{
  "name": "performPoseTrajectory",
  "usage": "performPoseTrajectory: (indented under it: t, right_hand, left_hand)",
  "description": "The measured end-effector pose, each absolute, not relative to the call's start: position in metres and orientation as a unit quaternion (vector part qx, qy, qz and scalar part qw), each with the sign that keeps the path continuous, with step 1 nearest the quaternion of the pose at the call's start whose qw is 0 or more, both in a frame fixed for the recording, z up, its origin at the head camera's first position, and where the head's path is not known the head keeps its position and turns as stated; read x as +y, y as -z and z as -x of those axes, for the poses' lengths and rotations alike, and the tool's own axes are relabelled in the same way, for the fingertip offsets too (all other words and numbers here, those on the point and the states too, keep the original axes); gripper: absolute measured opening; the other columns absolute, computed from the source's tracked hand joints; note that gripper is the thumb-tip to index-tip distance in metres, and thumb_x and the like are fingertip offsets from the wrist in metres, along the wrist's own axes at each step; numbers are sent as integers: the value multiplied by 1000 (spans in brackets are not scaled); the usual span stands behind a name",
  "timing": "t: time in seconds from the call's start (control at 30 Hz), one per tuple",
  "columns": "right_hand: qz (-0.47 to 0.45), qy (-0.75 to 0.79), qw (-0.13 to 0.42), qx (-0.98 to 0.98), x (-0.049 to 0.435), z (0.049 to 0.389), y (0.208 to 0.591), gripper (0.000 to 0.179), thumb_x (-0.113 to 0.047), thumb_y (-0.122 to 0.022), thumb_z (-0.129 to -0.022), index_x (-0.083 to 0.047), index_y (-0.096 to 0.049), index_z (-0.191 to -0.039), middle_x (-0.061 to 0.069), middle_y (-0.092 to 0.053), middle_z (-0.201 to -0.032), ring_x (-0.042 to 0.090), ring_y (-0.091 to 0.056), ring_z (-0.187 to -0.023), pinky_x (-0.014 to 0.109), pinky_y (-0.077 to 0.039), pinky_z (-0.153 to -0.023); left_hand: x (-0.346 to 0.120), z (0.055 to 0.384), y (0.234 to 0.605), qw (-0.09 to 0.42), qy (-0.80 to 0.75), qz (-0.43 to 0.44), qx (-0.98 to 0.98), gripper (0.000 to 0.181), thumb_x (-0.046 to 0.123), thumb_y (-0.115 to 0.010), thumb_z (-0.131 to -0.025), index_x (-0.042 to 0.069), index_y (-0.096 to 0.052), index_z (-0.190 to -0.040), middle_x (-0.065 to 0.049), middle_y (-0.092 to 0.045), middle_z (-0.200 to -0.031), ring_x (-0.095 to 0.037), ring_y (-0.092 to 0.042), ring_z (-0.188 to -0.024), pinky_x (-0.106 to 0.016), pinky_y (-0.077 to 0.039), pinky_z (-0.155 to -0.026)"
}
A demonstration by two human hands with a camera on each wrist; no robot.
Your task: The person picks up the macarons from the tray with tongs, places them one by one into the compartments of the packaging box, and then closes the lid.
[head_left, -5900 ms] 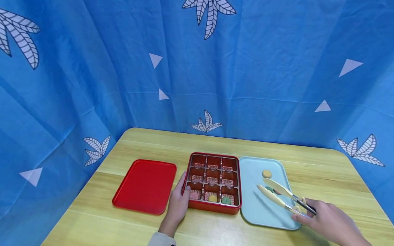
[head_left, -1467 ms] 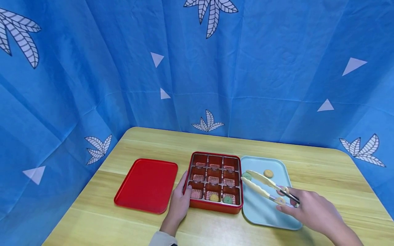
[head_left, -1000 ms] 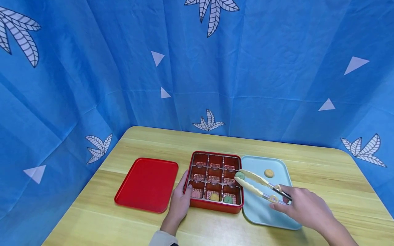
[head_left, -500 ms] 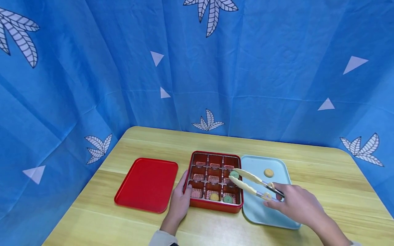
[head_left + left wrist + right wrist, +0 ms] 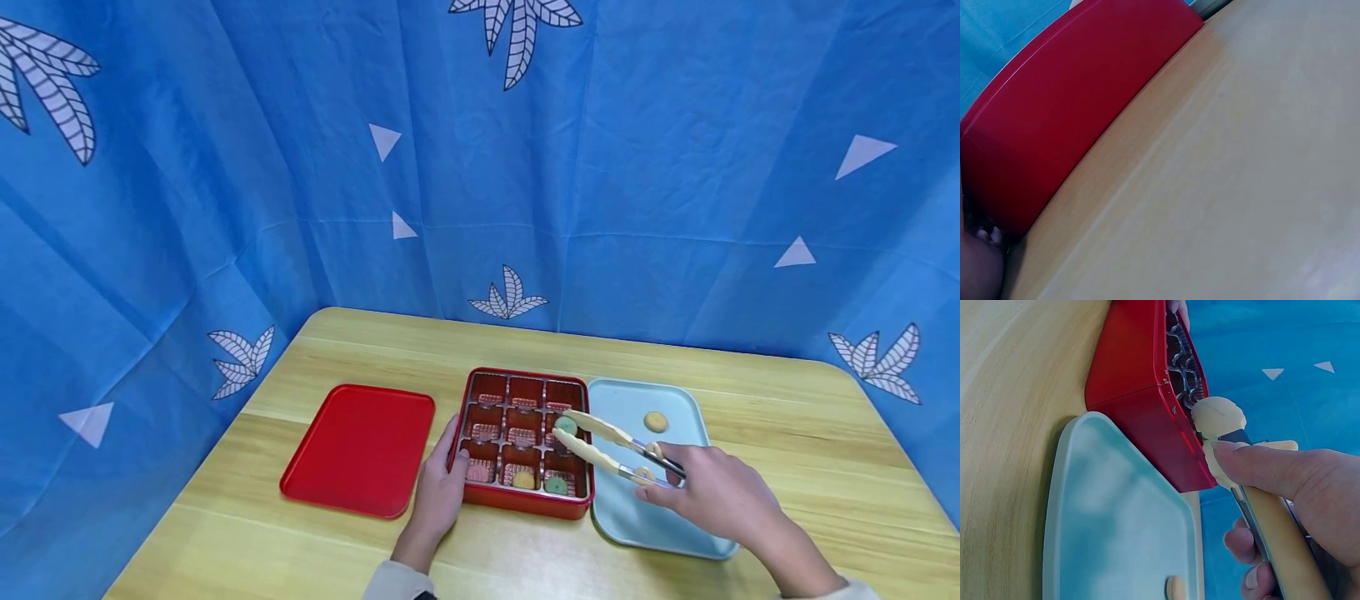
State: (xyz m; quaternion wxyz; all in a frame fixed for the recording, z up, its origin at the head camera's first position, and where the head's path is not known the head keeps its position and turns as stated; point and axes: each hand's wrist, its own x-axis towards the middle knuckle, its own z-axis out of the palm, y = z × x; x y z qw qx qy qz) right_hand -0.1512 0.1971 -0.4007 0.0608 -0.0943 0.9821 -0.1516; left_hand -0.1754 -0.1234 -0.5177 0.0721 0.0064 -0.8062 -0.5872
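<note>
My right hand (image 5: 712,492) holds cream-tipped metal tongs (image 5: 618,435), whose tips reach over the red box's right side. Between the tips is a green cookie (image 5: 566,426), at the right compartment of the middle row. The red box (image 5: 525,504) has a divided insert; its near row holds a pink cookie (image 5: 477,472), a yellow cookie (image 5: 523,480) and another green cookie (image 5: 556,485). My left hand (image 5: 438,492) grips the box's left side, thumb at the rim. In the right wrist view the tong tips cover most of the held cookie.
A pale blue tray (image 5: 675,533) stands against the box's right side, with a round tan cookie (image 5: 656,422) on it. To the left lies a flat red tray (image 5: 358,450). Behind the wooden table (image 5: 375,333) hangs a blue patterned curtain (image 5: 660,167).
The tongs have carried the green cookie from the blue tray leftward over the box's rim, to the right compartment of the middle row. My left hand has stayed on the box.
</note>
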Motion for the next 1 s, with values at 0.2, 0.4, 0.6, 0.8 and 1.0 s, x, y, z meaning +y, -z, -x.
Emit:
performPoseTrajectory:
  t: [0.2, 0.4, 0.6, 0.8, 1.0]
  right_hand:
    - [94, 145, 61, 983, 196, 151, 401, 37, -50, -74, -72, -23, -48, -68, -6, -43, -58, 13, -38, -52, 28, -29, -43]
    - [96, 138, 54, 984, 194, 151, 400, 36, -49, -74, -72, -23, -49, -69, -6, -43, -59, 13, -37, -51, 28, -28, -43]
    - [96, 131, 49, 985, 192, 149, 401, 34, -49, -74, -72, -25, -50, -71, -7, -43, -60, 13, -38, -51, 29, -29, -42]
    - [91, 133, 51, 986, 192, 149, 402, 36, -49, -74, -72, -24, -48, -70, -6, -43, -59, 13, -38, -51, 29, -29, -42]
    - [86, 136, 53, 985, 193, 149, 402, 37, -50, -74, -71, -24, -48, -69, -6, -43, -58, 13, -38, -51, 29, -29, -42]
  left_hand:
    - [-123, 176, 520, 74, 582, -5, -810, 54, 11, -46, -95, 18, -33, -148, -5, -46, -143, -24, -35, -136, -48, -31, -109]
    - [-123, 176, 519, 74, 581, -6, -810, 55, 12, -47, -95, 18, -33, -148, -5, -45, -144, -25, -34, -136, -48, -32, -109]
    - [-124, 176, 519, 67, 589, -9, -805, 54, 13, -47, -96, 19, -33, -148, -4, -46, -143, -24, -35, -136, -48, -32, -109]
    - [-124, 175, 518, 62, 595, -14, -801, 54, 14, -46, -96, 20, -33, -148, -3, -46, -143, -22, -35, -136, -47, -31, -110]
    - [-123, 176, 518, 72, 587, -6, -807, 55, 12, -47, -95, 18, -34, -148, -5, -47, -142, -23, -36, -135, -47, -31, -110]
